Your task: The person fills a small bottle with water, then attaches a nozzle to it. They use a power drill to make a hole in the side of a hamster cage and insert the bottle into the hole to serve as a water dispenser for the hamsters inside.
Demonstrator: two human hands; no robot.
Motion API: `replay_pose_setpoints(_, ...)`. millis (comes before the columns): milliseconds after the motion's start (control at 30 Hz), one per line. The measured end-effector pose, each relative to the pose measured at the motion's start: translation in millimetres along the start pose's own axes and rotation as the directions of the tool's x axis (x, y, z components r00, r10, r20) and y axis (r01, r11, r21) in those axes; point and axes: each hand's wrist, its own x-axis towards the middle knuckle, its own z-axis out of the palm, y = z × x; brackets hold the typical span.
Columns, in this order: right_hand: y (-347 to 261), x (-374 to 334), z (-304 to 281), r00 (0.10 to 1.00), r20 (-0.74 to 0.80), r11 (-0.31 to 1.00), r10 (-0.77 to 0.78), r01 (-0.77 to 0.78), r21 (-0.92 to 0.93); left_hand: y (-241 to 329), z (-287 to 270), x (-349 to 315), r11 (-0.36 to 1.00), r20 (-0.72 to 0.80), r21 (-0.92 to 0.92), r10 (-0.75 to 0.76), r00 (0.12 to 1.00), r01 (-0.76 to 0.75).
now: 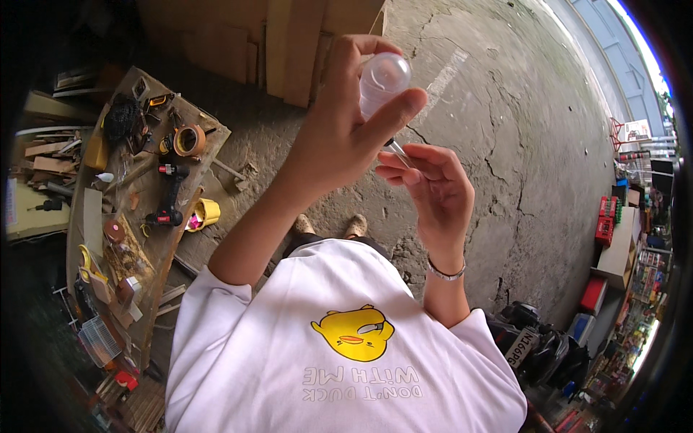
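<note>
Your left hand (338, 137) grasps the clear rounded container (386, 78), with fingers curled over its far side and the thumb on its near side. The container is raised in front of you above the concrete floor (505, 133), well apart from the workbench (166, 249) at your left. Your right hand (443, 195) is just below and to the right, thumb and fingertips pinching a slim shiny piece (399, 153) with a dark upper end. That dark end lies close to the base of your left thumb; whether it touches the hand or joins the container cannot be determined. The step in hand appears to be two-handed handling, with the left hand supporting the container and the right hand controlling the slim piece. The next move, judged from this hold, calls for a stable left grip without squeezing the container's wall, and a light, aligned right pinch, since a piece so thin could slip or tip. The cordless drill (172, 192), the roll of tape (199, 144) and the yellow container (208, 211) are out of your grasp, on or beside the workbench.
</note>
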Motion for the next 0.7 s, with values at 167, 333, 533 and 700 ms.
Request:
replay_pose_setpoints(167, -8.5, 13.9, -4.2, 0.997, 0.063, 0.999, 0.041, -0.041, 0.002, 15.3, -2.8, 29.9, 0.968, 0.094, 0.167, 0.172, 0.981, -0.186)
replay_pose_setpoints(333, -11.7, 29.6, 1.6, 0.996, 0.086, 0.997, -0.001, -0.006, 0.073, 57.8, -6.6, 53.7, 0.992, 0.248, 0.124, -0.023, 0.968, -0.008)
replay_pose_setpoints(533, -19.8, 41.9, 6.9, 0.987, 0.141, 0.994, -0.073, 0.059, 0.097, 36.8, -14.1, 74.4, 0.962, 0.272, 0.137, 0.192, 0.943, -0.236)
replay_pose_setpoints(700, -25.4, 54.2, 3.3, 0.979, 0.189, 0.996, -0.070, 0.059, 0.064, 44.1, -15.3, 83.1, 0.941, 0.348, 0.057, 0.293, 0.890, -0.332)
